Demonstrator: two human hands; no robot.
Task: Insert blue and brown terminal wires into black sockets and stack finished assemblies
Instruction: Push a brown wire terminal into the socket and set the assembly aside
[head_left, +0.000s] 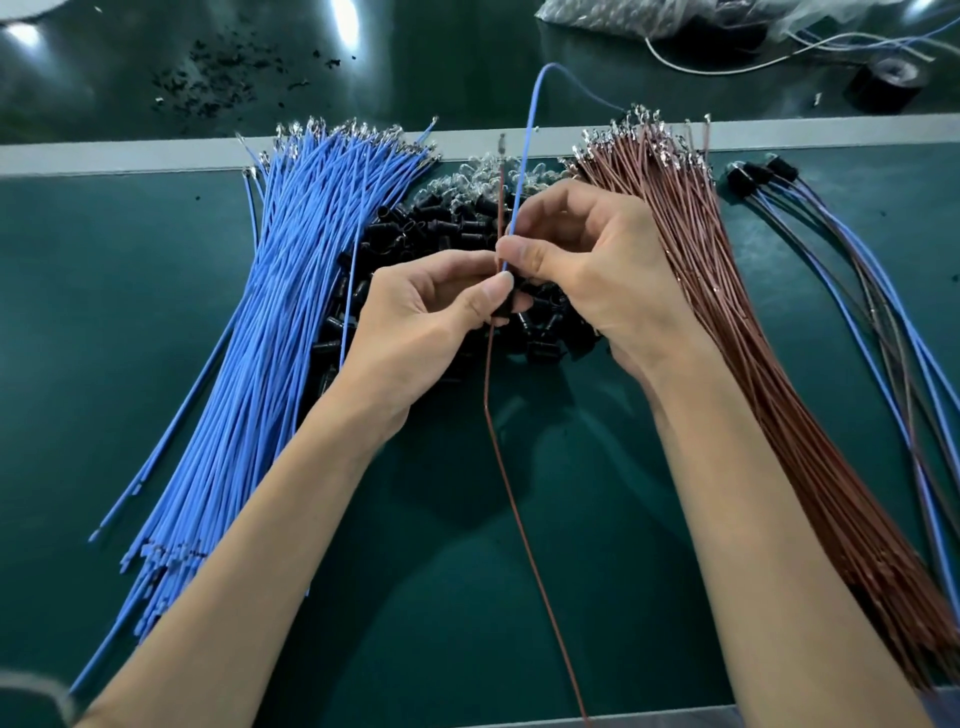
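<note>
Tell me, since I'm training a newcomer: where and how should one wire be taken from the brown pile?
Pinch one wire just behind its metal tip, coming from above at the far end of the brown pile. There the tips fan apart along the grey strip, so one probably separates easily; the near ends lie bunched.

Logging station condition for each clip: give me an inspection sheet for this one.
Surface: green mat, grey strip across its far edge.
Job's things: blue wire bundle left, brown wire bundle right, black socket pile between them, finished assemblies far right.
Clutter: black scraps, tape roll and plastic bag beyond the strip.
Grippers: left hand pinches a black socket; right hand pinches a blue wire entering it; a single brown wire passes between the hands.
Cables: white cable by the bag.
Surroundings: nothing seen.
</note>
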